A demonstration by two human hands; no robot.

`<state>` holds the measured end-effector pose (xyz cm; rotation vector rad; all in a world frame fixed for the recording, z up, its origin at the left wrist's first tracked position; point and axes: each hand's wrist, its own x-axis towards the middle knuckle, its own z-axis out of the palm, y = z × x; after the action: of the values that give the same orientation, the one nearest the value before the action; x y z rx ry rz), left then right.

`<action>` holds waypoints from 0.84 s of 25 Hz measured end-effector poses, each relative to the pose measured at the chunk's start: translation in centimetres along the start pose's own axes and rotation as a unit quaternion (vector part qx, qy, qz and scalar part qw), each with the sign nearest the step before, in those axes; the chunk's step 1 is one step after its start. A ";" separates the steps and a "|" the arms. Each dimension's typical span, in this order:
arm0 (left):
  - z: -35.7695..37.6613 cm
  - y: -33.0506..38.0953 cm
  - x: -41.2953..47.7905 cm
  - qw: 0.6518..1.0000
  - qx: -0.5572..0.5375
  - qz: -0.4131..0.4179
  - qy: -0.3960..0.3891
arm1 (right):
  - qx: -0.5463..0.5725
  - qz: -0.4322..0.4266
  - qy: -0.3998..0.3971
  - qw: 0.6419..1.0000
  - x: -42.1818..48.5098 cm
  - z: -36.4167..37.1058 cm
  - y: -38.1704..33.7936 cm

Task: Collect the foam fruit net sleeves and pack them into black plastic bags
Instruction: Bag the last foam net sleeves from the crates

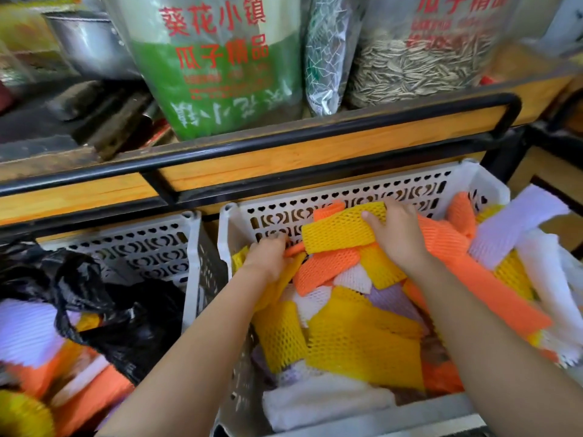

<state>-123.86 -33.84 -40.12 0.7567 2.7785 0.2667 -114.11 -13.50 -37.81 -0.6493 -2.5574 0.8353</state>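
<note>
My right hand (pixel 398 236) is clamped on the right end of a yellow net sleeve (pixel 339 230), thumb on top. Its long axis runs leftward toward my left hand (pixel 267 258), whose curled fingers grip an orange sleeve (pixel 328 268) just below. Both forearms reach forward into the white basket (pixel 347 187) heaped with sleeves. The black bag (pixel 94 298) lies well left, nearer my left hand.

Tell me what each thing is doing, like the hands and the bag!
Left hand: gripping an orange sleeve.
Right hand: gripping a yellow sleeve.
White basket: heaped with sleeves.
Black bag: crumpled, lying in the other basket.
</note>
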 end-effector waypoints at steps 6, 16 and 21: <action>-1.6 1.1 -1.0 0.966 -0.246 -0.066 0.045 | 0.094 -0.042 0.113 0.988 0.0 -1.4 -0.7; -4.1 4.5 -7.6 0.625 -0.757 -0.182 -0.055 | 0.300 -0.055 -0.044 0.951 -2.4 -1.4 -4.5; -3.6 4.3 -10.3 0.672 -0.724 -0.145 -0.055 | 0.187 -0.066 -0.181 0.963 -3.1 0.1 -4.2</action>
<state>-114.26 -35.90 -33.73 -0.1268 1.5776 1.8736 -112.92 -18.18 -35.90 -0.2203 -2.6005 1.4522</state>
